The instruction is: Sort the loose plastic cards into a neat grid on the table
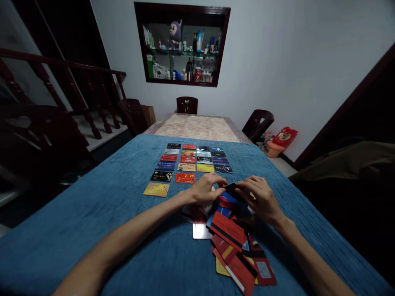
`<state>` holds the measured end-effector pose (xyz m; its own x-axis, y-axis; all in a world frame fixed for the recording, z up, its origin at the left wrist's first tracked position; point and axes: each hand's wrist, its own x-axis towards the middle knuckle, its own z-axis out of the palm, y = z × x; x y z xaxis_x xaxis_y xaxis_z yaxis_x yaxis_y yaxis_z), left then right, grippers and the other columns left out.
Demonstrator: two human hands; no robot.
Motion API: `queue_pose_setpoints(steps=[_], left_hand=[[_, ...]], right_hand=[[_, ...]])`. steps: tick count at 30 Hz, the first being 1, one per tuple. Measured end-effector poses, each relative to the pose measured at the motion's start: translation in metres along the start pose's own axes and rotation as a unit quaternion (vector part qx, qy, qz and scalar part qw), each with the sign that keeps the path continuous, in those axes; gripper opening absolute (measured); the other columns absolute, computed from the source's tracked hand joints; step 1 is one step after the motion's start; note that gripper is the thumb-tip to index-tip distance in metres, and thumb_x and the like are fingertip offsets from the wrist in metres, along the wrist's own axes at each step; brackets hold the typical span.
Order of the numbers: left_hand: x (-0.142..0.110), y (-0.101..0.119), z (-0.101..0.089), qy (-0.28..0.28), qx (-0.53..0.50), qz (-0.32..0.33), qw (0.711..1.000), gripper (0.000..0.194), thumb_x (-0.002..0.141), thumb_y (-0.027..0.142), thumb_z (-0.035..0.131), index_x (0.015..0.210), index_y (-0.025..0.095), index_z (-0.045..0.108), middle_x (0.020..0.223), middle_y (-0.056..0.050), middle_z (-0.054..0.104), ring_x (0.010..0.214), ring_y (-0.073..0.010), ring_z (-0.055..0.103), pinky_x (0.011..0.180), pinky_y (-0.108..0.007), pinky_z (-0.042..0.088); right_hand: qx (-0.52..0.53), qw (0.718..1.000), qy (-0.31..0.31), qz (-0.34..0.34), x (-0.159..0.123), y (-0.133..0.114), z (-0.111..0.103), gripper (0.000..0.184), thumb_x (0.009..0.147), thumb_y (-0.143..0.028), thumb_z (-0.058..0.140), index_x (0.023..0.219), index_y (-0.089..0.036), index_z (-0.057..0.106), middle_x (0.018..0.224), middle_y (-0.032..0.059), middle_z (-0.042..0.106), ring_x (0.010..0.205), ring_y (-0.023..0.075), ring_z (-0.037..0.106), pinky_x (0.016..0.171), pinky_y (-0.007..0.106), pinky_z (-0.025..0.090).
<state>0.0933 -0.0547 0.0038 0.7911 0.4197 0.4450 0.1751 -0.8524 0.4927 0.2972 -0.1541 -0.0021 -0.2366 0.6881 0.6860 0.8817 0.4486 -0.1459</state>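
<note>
Between my left hand [206, 188] and my right hand [261, 198] is a dark card [232, 189]. The thumb and fingers of each hand pinch one side of it. Below my hands lies a loose, overlapping pile of cards, with an orange-red card [228, 229] on top and a whitish card [201, 230] sticking out at its left. Farther out, several cards lie face up in columns, among them a gold card [156, 189], a red card [185, 177] and a yellow card [205, 168]. My hands hide part of the pile.
A blue cloth [123, 213] covers the near part of the table; a patterned tabletop [197, 126] shows beyond. Dark chairs [258, 124] stand around it. Left is a wooden railing [80, 63]. A shelf niche [182, 50] is set into the far wall. An orange bucket [274, 149] stands right.
</note>
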Motion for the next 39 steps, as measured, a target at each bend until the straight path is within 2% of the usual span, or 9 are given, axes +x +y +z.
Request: queue_pose_setpoints(steps=[5, 11, 18, 23, 31, 39], left_hand=[[-0.002, 0.001, 0.01, -0.008, -0.01, -0.002, 1.0, 0.014, 0.087, 0.018, 0.061, 0.098, 0.016, 0.069, 0.095, -0.006, 0.072, 0.093, -0.0187, 0.062, 0.085, -0.03, 0.049], [-0.003, 0.0, 0.016, -0.033, 0.012, -0.016, 0.999, 0.014, 0.086, 0.014, 0.058, 0.095, 0.015, 0.069, 0.094, -0.006, 0.071, 0.092, -0.0187, 0.062, 0.085, -0.029, 0.048], [-0.003, -0.005, 0.01, -0.03, 0.031, -0.04, 0.998, 0.013, 0.08, 0.01, 0.06, 0.088, 0.014, 0.07, 0.091, -0.006, 0.07, 0.088, -0.0185, 0.061, 0.081, -0.027, 0.048], [-0.002, -0.013, 0.005, -0.028, 0.059, -0.057, 0.996, 0.014, 0.078, 0.01, 0.058, 0.085, 0.014, 0.07, 0.088, -0.006, 0.07, 0.085, -0.0187, 0.061, 0.079, -0.028, 0.048], [-0.005, -0.02, 0.006, -0.003, 0.037, -0.052, 0.998, 0.03, 0.078, 0.007, 0.055, 0.103, 0.017, 0.067, 0.098, -0.004, 0.07, 0.091, -0.0181, 0.062, 0.085, -0.028, 0.048], [-0.003, -0.021, 0.002, -0.005, 0.022, -0.069, 0.997, 0.023, 0.078, 0.007, 0.056, 0.096, 0.016, 0.068, 0.093, -0.005, 0.07, 0.087, -0.0186, 0.062, 0.082, -0.029, 0.049]], right_hand=[[-0.006, 1.0, -0.017, -0.019, -0.001, -0.002, 0.005, 0.022, 0.098, -0.036, 0.051, 0.094, -0.024, 0.069, 0.077, 0.0041, 0.069, 0.079, 0.0203, 0.058, 0.079, 0.039, 0.04], [-0.005, 0.999, -0.034, -0.034, -0.002, -0.004, 0.009, 0.022, 0.097, -0.036, 0.052, 0.092, -0.024, 0.07, 0.08, 0.0047, 0.07, 0.081, 0.0204, 0.057, 0.08, 0.039, 0.039], [0.005, 0.998, -0.063, -0.027, -0.002, -0.002, 0.002, 0.018, 0.093, -0.024, 0.051, 0.099, -0.023, 0.068, 0.08, 0.0046, 0.07, 0.082, 0.0217, 0.057, 0.08, 0.04, 0.038], [0.012, 0.997, -0.075, -0.022, -0.006, 0.004, 0.005, 0.024, 0.089, -0.017, 0.049, 0.106, -0.023, 0.065, 0.087, 0.0057, 0.071, 0.086, 0.023, 0.059, 0.081, 0.041, 0.039], [-0.016, 0.998, -0.063, -0.025, -0.008, 0.01, 0.012, 0.021, 0.094, -0.021, 0.047, 0.109, -0.019, 0.062, 0.092, 0.0068, 0.072, 0.084, 0.0217, 0.06, 0.08, 0.038, 0.041], [-0.056, 0.996, -0.059, -0.041, -0.01, 0.013, 0.017, 0.022, 0.094, -0.023, 0.052, 0.114, -0.019, 0.058, 0.098, 0.0072, 0.07, 0.092, 0.0236, 0.058, 0.081, 0.038, 0.04]])
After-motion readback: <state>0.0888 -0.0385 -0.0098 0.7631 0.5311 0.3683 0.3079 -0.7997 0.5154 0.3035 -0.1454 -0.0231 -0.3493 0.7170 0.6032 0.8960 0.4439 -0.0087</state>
